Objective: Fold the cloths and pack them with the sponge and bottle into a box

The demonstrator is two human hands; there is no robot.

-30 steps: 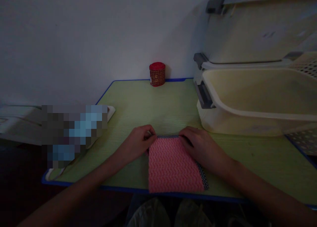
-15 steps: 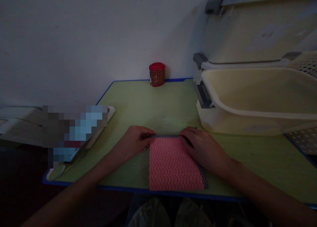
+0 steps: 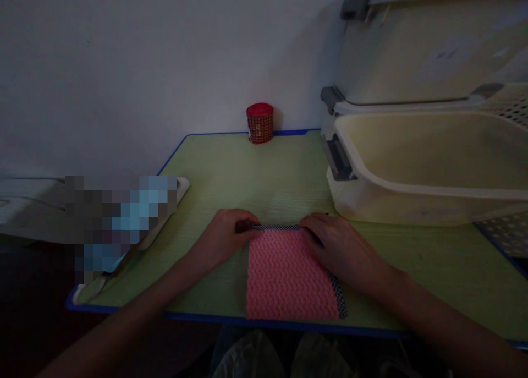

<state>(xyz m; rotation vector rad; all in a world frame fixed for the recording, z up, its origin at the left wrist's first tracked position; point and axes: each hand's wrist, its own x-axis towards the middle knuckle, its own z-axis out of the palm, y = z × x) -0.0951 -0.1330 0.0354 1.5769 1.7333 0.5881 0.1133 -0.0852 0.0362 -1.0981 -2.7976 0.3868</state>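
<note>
A pink cloth point(image 3: 291, 279) with a wavy texture and a black-and-white checked border lies at the front of the green table point(image 3: 214, 180). It looks folded, with a straight top edge. My left hand point(image 3: 226, 232) pinches its upper left corner between thumb and fingers. At the upper right corner, my right hand point(image 3: 330, 240) has its fingers bent over the checked border and grips it there. The undersides of the right fingers are hidden. The cloth's bottom edge lies close to the table's blue rim.
A large cream plastic bin point(image 3: 396, 202) with grey handles stands at the right, its lid point(image 3: 412, 53) raised against the wall. A red round container point(image 3: 260, 124) is at the back edge. On the left, a blurred-out device point(image 3: 136, 213) leans on a white stand point(image 3: 183, 185).
Both hands keep their hold on the cloth's upper corners. The whole view has shifted very slightly; the cloth lies nearly the same as before.
</note>
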